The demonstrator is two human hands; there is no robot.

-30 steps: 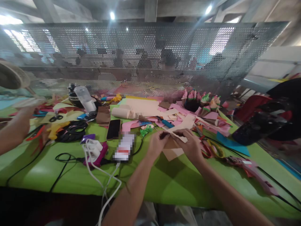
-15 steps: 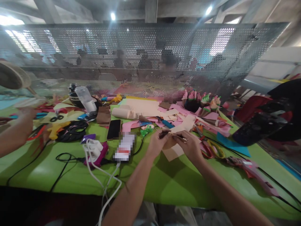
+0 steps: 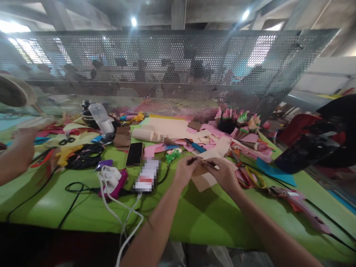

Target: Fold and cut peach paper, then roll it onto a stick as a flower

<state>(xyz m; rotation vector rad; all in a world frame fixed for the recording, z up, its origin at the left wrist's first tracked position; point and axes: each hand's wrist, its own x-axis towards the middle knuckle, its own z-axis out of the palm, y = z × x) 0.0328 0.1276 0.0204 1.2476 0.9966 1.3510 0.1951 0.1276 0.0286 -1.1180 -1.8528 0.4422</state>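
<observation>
My left hand and my right hand meet above the green table, fingertips bent and pinching. A small piece of peach crepe paper seems to be held between them; the fingers hide most of it. Below and behind the hands lie peach paper sheets. Close to my right hand are red-and-yellow-handled scissors. A green paper flower piece rests left of my left hand.
A pink glue gun lies right, its cord trailing. Left are a purple power strip, white cables, a phone and a pixelated phone. Paper scraps fill the back before a perforated metal screen. Another person's arm reaches in at left.
My hands stay together in nearly the same place, with slight finger movement. The other person's arm at left has shifted a little left.
</observation>
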